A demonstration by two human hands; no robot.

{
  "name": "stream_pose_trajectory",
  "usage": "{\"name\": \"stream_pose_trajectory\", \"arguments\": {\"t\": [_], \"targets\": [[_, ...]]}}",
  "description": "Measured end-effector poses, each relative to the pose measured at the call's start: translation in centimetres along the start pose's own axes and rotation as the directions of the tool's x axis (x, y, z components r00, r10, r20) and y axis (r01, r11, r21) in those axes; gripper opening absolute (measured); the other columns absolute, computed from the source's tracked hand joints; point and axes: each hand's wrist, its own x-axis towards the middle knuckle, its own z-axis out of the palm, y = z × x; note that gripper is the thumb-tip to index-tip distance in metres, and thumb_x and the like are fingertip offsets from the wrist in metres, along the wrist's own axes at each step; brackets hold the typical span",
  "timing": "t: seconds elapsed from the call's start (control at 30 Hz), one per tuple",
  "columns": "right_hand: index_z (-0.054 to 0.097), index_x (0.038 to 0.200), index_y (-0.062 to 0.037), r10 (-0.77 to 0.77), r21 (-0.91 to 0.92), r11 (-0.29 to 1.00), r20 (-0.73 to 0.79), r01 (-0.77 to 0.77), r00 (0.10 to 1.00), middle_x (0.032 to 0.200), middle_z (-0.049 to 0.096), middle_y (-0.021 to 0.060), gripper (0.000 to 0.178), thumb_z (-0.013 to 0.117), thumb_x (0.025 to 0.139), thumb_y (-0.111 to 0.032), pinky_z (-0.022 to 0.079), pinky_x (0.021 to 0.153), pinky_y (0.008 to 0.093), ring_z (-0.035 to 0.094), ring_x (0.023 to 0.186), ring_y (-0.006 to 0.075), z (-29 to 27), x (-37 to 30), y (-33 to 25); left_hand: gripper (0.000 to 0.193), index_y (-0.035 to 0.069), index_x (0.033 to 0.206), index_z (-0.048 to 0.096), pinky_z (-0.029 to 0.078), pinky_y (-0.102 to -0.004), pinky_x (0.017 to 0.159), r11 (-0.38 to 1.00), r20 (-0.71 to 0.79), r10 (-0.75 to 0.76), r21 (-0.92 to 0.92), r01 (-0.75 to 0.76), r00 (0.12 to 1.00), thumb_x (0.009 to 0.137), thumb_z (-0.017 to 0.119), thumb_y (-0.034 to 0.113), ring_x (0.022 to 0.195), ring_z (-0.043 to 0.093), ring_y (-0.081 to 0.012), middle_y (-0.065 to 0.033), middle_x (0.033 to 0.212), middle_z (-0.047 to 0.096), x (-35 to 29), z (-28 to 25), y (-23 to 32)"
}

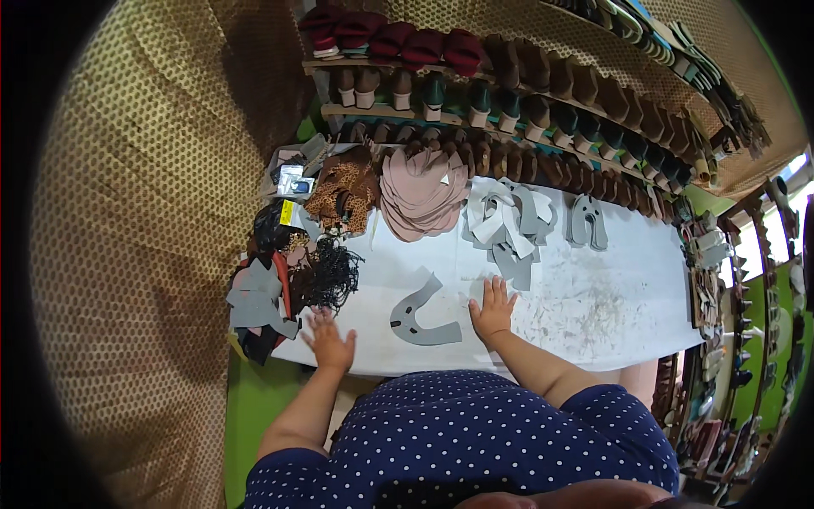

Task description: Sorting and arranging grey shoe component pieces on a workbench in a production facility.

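Note:
A grey curved shoe-upper piece (409, 319) with small dark marks lies on the white table cover (585, 314), between my two hands. My left hand (328, 342) is held with fingers spread near the table's front left, close to a heap of grey pieces (254, 297) and black cords (336, 271). My right hand (493, 310) has its fingers stretched out over the cover, just below a loose pile of white and grey cut pieces (507, 220). Neither hand holds anything. Farther right lies a small stack of similar grey curved pieces (587, 222).
A fanned pile of pink pieces (422, 195) and leopard-print material (343, 193) sit at the back left. Behind the table, shelves hold rows of shoes and heeled lasts (509, 114). More shoe racks (738, 339) stand at the right; a patterned curtain (144, 254) hangs left.

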Motion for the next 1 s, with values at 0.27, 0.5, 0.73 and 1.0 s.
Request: {"name": "stream_pose_trajectory", "arguments": {"t": [0.27, 0.5, 0.73, 1.0], "targets": [[0.027, 0.157, -0.0046, -0.607, 0.083, 0.767, 0.419, 0.637, 0.676, 0.165, 0.024, 0.0172, 0.082, 0.055, 0.095, -0.050, 0.012, 0.121, 0.0622, 0.020, 0.153, 0.0353, -3.0, -0.1, -5.5, 0.091, 0.010, 0.161, 0.019, 0.009, -0.0629, 0.120, 0.982, -0.164, -0.188, -0.040, 0.184, 0.968, 0.092, 0.059, 0.053, 0.156, 0.008, -0.0378, -0.0153, 0.169, 0.010, 0.4, 1.1, -0.8], [0.026, 0.158, -0.0040, -0.868, 0.237, 0.448, 0.348, 0.862, 0.356, 0.165, 0.025, 0.0150, 0.085, 0.052, 0.095, -0.055, 0.012, 0.123, 0.0584, 0.020, 0.154, 0.0320, -0.7, 1.3, -9.1, 0.090, 0.013, 0.162, 0.020, 0.008, -0.0605, 0.122, 0.982, -0.161, -0.189, -0.046, 0.184, 0.969, 0.091, 0.059, 0.053, 0.156, 0.011, -0.0344, -0.0123, 0.169, 0.015, 0.7, 1.0, -0.4], [0.025, 0.158, -0.0042, -0.836, 0.195, 0.488, 0.383, 0.851, 0.392, 0.166, 0.023, 0.0141, 0.090, 0.052, 0.093, -0.059, 0.006, 0.122, 0.0601, 0.018, 0.155, 0.0311, -0.5, 3.2, -10.8, 0.090, 0.016, 0.162, 0.017, 0.009, -0.0594, 0.122, 0.978, -0.145, -0.209, -0.048, 0.204, 0.967, 0.091, 0.060, 0.050, 0.156, 0.012, -0.0323, -0.0096, 0.169, 0.017, 0.6, 0.6, -0.4], [0.024, 0.159, -0.0069, -0.847, 0.178, 0.452, 0.392, 0.874, 0.359, 0.166, 0.023, 0.0139, 0.088, 0.048, 0.094, -0.061, 0.007, 0.121, 0.0632, 0.019, 0.154, 0.0304, 0.3, 1.8, -11.6, 0.089, 0.016, 0.162, 0.020, 0.010, -0.0588, 0.122, 0.975, -0.131, -0.222, -0.040, 0.219, 0.966, 0.091, 0.061, 0.049, 0.155, 0.015, -0.0321, -0.0095, 0.168, 0.020, 0.7, 0.6, -0.3]]}}
